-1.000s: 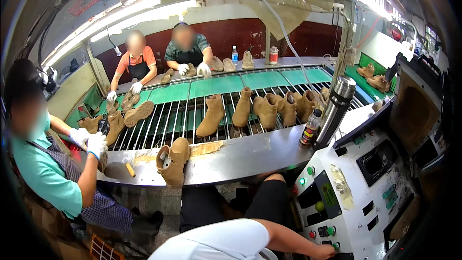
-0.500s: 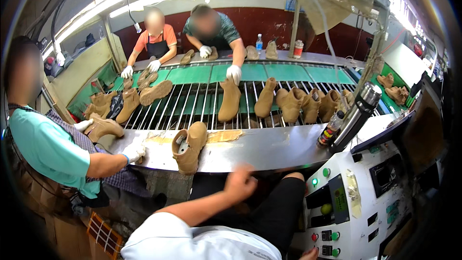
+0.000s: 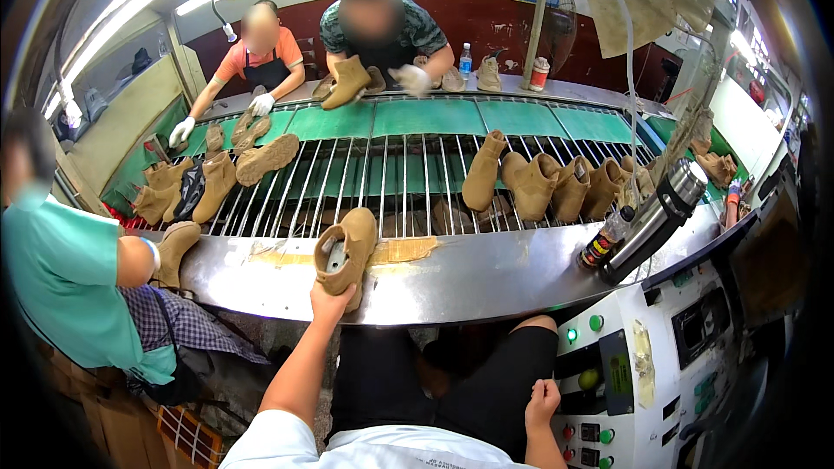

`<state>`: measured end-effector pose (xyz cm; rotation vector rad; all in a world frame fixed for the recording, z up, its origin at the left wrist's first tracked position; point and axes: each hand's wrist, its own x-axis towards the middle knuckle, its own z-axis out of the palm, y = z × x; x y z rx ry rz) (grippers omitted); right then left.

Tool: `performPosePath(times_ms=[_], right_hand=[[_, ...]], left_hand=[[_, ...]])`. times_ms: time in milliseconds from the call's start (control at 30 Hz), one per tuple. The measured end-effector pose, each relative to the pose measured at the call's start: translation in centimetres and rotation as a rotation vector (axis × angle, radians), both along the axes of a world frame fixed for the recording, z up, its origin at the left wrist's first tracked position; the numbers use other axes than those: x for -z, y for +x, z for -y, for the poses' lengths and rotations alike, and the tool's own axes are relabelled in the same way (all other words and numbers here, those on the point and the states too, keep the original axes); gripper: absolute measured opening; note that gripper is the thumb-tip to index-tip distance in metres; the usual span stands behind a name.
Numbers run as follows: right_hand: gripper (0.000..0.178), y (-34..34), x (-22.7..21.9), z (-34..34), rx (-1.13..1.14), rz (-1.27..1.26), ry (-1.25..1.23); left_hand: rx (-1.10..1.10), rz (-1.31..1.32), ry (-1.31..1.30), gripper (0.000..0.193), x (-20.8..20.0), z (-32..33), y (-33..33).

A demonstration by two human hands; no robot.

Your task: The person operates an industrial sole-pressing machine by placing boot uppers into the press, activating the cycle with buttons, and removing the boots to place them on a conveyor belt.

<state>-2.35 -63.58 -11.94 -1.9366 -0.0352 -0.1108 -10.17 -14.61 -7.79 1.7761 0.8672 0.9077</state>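
A tan ankle boot (image 3: 351,241) sits at the near edge of the metal ledge, its opening facing me. My left hand (image 3: 332,302) reaches up to it, fingers closed on its lower near side. My right hand (image 3: 543,398) rests by my right thigh, beside the machine panel, with its fingers curled in and nothing visible in them. Beyond the ledge, a lone tan boot (image 3: 483,172) stands on the roller rack, left of several more tan boots (image 3: 532,184).
A steel flask (image 3: 656,221) and a dark-labelled bottle (image 3: 605,237) stand on the ledge's right end. The white control panel (image 3: 621,313) is at my right. A co-worker in teal (image 3: 65,269) stands left. Two co-workers work across the rack; one holds a tan boot (image 3: 347,82).
My left hand has moved left onto the boot. My right hand has come up from the lower edge. Across the rack, a co-worker has lifted a boot off the rollers.
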Motion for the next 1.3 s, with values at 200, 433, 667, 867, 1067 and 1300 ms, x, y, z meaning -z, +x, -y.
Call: performPosePath(times_ms=[200, 433, 667, 867, 1067, 1300], right_hand=[[0.026, 1.3, -1.2, -1.4, 0.0, -0.044, -0.08], [0.024, 6.1, -1.3, -6.1, -0.231, 0.117, -0.398], [0.021, 15.0, -3.7, -25.0, -0.591, 0.234, -0.413], [0.025, 16.7, -0.6, -31.0, -0.74, 0.427, -0.624], [0.025, 17.0, -1.0, -30.8, -0.731, 0.385, -0.65], [0.019, 18.6, -2.2, -31.5, -0.819, 0.315, -0.743]], left_hand=[[-0.043, 0.109, -0.036, 0.051, -0.6, -2.1, 12.8], [-0.055, 0.038, -0.09, 0.065, 2.8, -6.9, 23.4], [0.338, -0.049, 0.223, 0.091, 2.9, -8.9, 23.7], [0.243, -0.568, 0.888, 0.054, 3.8, -29.7, 16.1], [-0.389, -1.155, 0.867, 0.1, 1.4, -49.0, 12.3], [-0.461, -1.479, 0.76, 0.084, 4.1, -55.4, 13.3]])
